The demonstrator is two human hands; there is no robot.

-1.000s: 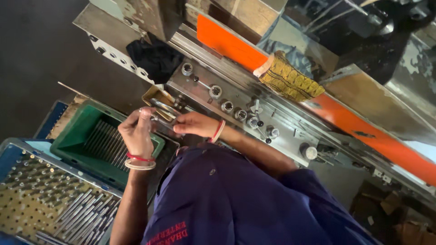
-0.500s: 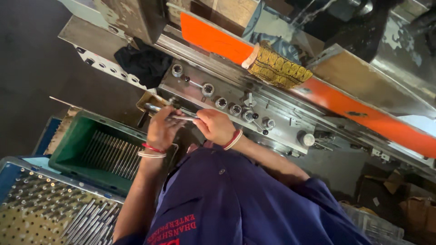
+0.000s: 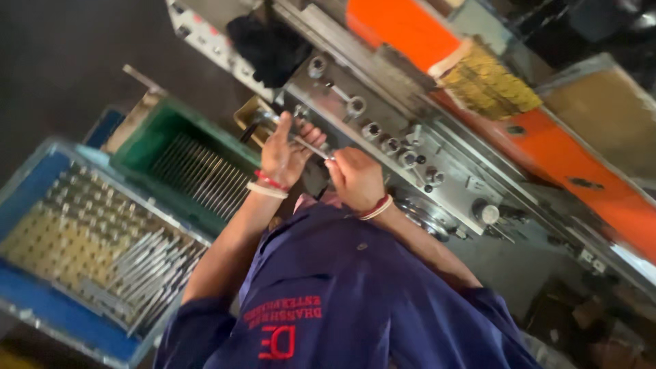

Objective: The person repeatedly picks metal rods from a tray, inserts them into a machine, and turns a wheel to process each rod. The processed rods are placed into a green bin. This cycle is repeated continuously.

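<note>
My left hand (image 3: pixel 281 156), with red and white bangles at the wrist, grips a thin metal rod (image 3: pixel 305 143) at the front of a grey machine bed (image 3: pixel 451 181). My right hand (image 3: pixel 355 179), also with a bangle, closes on the other end of the same rod. The rod lies slanted between the two hands, beside a row of round knobs (image 3: pixel 393 145) on the machine. Most of the rod's middle is hidden by my fingers.
A green crate (image 3: pixel 147 147) with loose metal rods sits left of my hands. Lower left is a blue tray (image 3: pixel 48 311) with several rods. An orange panel (image 3: pixel 403 27), a yellow bundle (image 3: pixel 488 82) and a black cloth (image 3: pixel 270 44) lie behind the machine bed.
My left hand came away from above the green crate and went to the machine bed. Both hands now meet on the rod. The view has swung closer.
</note>
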